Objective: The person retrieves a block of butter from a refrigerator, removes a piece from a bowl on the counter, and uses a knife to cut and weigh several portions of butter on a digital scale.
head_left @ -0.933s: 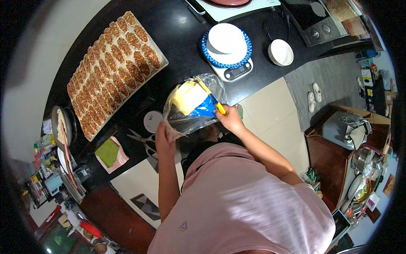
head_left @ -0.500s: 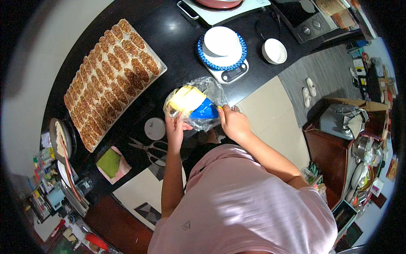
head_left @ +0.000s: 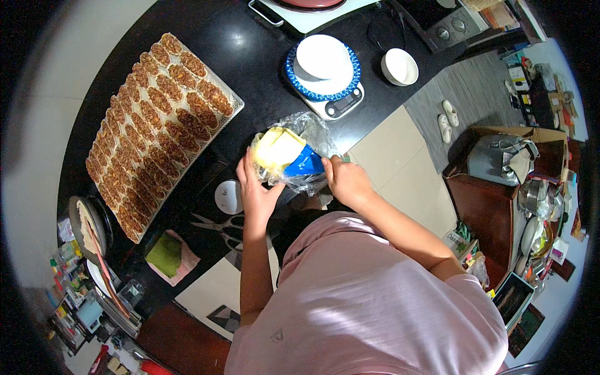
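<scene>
Pale pink short-sleeved T-shirt (head_left: 369, 300) over bare forearms.
The shirt's cloth looks smooth and plain, with soft creases running across the torso, paler streaks where light falls, and looser folds bunched toward the hem (head_left: 340, 226). A small grey triangular emblem (head_left: 277, 335) is marked low on the left of the visible cloth, too small to read closely. The right sleeve (head_left: 480, 303) is wide and loose, ending on the upper arm. Left hand (head_left: 255, 192) and right hand (head_left: 348, 182) are bare, as are both wrists.
</scene>
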Available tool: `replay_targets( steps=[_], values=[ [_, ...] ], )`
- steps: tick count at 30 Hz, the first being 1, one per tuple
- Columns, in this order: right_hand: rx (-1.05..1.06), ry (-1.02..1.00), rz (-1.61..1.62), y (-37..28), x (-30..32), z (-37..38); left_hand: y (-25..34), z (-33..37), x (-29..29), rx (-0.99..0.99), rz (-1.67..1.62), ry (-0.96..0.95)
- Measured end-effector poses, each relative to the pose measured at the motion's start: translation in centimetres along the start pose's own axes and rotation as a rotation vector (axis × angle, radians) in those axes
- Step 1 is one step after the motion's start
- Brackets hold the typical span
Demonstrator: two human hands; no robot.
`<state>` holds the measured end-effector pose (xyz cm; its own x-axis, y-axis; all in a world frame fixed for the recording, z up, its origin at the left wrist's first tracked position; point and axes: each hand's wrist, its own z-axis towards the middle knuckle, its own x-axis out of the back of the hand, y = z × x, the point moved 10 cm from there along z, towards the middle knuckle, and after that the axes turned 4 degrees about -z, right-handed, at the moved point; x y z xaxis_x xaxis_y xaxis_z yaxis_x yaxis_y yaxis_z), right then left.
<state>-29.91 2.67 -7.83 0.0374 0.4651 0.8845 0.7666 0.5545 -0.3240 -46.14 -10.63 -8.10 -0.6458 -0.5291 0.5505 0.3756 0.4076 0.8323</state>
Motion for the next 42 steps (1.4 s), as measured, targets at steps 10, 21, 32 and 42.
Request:
replay_targets(
  steps=[10, 21, 32, 42],
  values=[
    [-0.043, -0.092, -0.015, 0.2, -2.1, 0.7, -0.9, 1.4, -1.1, -0.025, -0.058, -0.031],
    [-0.071, -0.149, -0.036, 0.5, -4.0, 2.1, -1.7, 1.4, -1.3, -0.068, -0.122, 0.0],
    [-0.097, -0.194, -0.082, 0.3, -4.6, 3.1, -2.0, 1.4, -1.5, -0.067, -0.082, -0.001],
    [-0.137, -0.2, -0.059, 0.9, -5.7, 3.4, -1.5, 1.4, -1.5, -0.044, -0.075, -0.013]
  ],
)
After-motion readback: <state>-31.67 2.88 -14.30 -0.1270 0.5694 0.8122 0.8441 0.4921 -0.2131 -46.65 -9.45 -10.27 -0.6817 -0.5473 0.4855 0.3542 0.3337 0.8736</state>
